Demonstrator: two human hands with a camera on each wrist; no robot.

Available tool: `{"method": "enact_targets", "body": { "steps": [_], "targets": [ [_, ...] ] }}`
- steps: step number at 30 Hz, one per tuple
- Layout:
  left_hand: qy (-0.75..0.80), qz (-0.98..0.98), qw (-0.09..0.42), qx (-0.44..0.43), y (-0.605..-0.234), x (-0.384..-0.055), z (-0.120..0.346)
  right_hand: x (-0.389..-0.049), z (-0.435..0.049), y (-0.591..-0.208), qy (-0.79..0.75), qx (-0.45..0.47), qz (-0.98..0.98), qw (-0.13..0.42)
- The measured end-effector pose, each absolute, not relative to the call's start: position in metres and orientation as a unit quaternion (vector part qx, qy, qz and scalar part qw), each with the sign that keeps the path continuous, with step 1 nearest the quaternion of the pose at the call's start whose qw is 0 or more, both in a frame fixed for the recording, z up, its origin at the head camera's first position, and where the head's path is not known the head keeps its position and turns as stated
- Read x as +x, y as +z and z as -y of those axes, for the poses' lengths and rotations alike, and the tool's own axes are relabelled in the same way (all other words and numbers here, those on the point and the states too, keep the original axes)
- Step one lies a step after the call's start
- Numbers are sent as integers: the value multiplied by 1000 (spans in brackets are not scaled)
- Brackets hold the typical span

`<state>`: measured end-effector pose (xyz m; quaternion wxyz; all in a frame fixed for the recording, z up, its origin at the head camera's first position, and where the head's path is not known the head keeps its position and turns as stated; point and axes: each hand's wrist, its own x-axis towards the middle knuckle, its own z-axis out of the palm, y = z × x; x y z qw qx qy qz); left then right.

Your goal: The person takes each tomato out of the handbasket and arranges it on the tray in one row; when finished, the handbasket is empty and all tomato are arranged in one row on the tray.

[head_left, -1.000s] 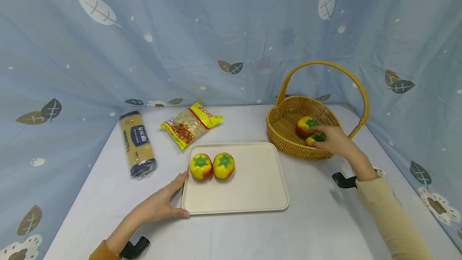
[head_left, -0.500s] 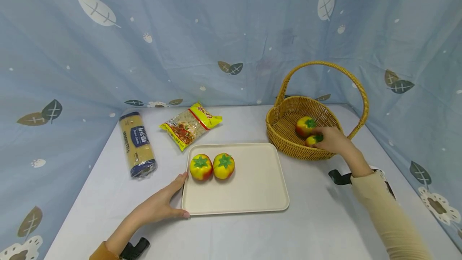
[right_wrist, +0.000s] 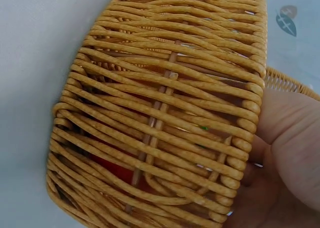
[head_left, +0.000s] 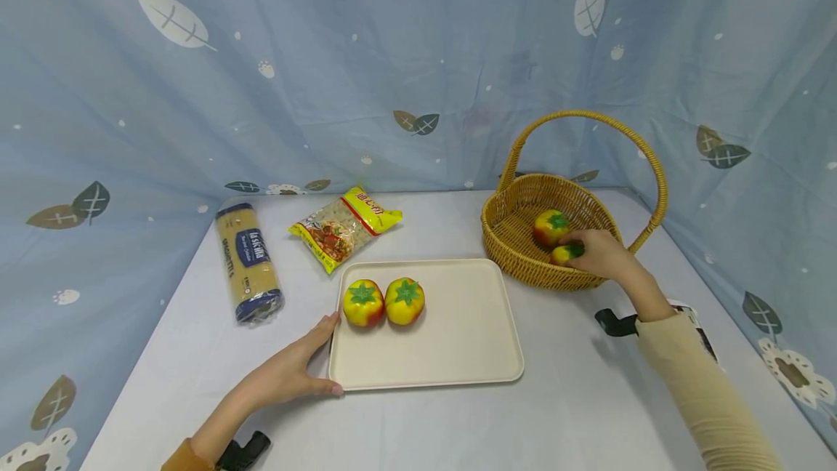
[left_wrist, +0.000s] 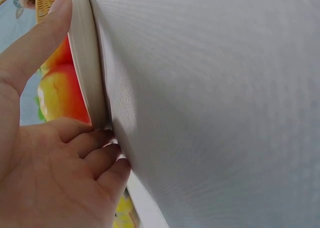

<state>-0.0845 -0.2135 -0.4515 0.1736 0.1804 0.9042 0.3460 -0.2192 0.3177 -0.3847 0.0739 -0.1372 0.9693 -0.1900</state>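
Observation:
My right hand reaches over the near right rim of the wicker basket and grips a yellow-red toy persimmon with a green leafy top. A second toy persimmon lies beside it in the basket. In the right wrist view the woven basket wall hides most of the fingers and the fruit. My left hand touches the left edge of a cream tray, fingers along the side and thumb at the near corner. Two more toy persimmons, one left and one right, sit side by side on the tray.
At the back left lies a pack of spaghetti. Right of it is a yellow plastic food bag, behind the tray. The basket's tall arched handle rises above the right arm. A blue patterned curtain stands behind the white table.
My right forearm has shifted slightly leftward, and the fingers have settled around the near persimmon in the basket. My left hand and the tray keep their places.

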Motion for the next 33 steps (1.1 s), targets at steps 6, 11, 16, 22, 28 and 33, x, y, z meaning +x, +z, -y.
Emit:
{"method": "enact_targets", "body": {
  "steps": [6, 11, 16, 22, 28, 33],
  "targets": [
    [347, -904, 172, 182, -451, -84, 213, -218, -317, -385, -188, -142, -969, 76],
    [346, -904, 171, 183, -451, -84, 213, -217, -318, -385, -188, -150, -968, 74],
    [345, -905, 171, 182, -452, -84, 213, -217, -318, -386, -188, -153, -968, 69],
    [343, -906, 173, 177, -452, -84, 213, -215, -318, -382, -186, -160, -968, 51],
    [342, -907, 173, 175, -452, -84, 214, -210, -317, -374, -194, -172, -965, 29],
    [343, -906, 172, 180, -452, -84, 214, -204, -316, -370, -215, -162, -963, 17]
  ]
}}
